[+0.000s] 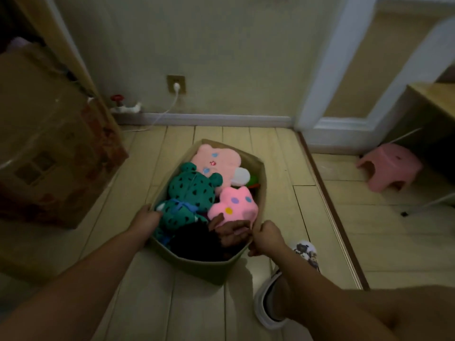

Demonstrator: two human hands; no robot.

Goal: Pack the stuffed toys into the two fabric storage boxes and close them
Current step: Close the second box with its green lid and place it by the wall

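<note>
The fabric storage box (211, 269) is sitting on the wooden floor (138, 303) directly ahead of the person, open at the top and already packed to the rim. The left hand (145, 219) is gripping the left rim, fingers curling over the edge and touching the green spotted toy (189, 193). The right hand (267, 238) is pinching the right rim near the front corner, fingers closing tightly on the fabric. Holding both side walls this way is likely steadying the soft box and drawing its mouth together — a sensible preparation for closing.

Inside, the large pink toy (215, 161) is lying at the far end, the small pink toy (234, 203) is resting beside the right wall, and a dark toy (197, 242) is filling the near end; its detail is too dim to resolve. No lid or flap is showing, so the closing method cannot be determined. A second box is not in view.

A cardboard carton (51, 153) is standing to the left, a pink stool (389, 166) is standing well apart at the right, and a slippered foot (270, 301) is resting just beside the box — bracing the crouch, in all probability.
</note>
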